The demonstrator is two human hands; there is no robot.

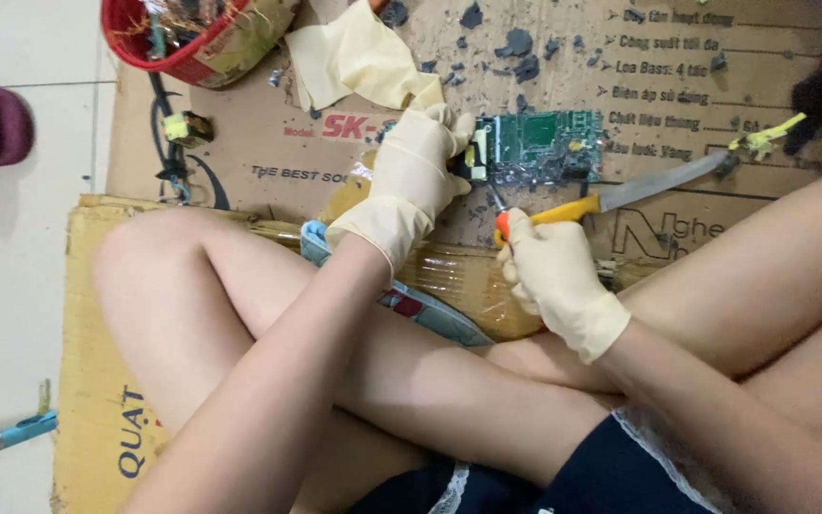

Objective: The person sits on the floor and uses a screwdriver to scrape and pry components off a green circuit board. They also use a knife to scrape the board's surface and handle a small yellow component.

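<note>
head view | left hand (pixel 413 181), gloved, clamped on the left end of green circuit board (pixel 539 146) lying mid-cardboard sheet (pixel 240 167) | right hand (pixel 554 276), gloved, fist closed round orange-handled tool (pixel 502 222), tip at board's near edge | yellow-handled knife (pixel 639 190) just right of board | red basket (pixel 159 38) at sheet's far-left corner

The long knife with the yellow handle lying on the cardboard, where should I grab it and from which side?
Take the long knife with the yellow handle by that handle, at its left end near the right hand. Come from above, fingers across the handle, since it lies flat with the bare grey blade running right toward the yellow-green clip.
</note>
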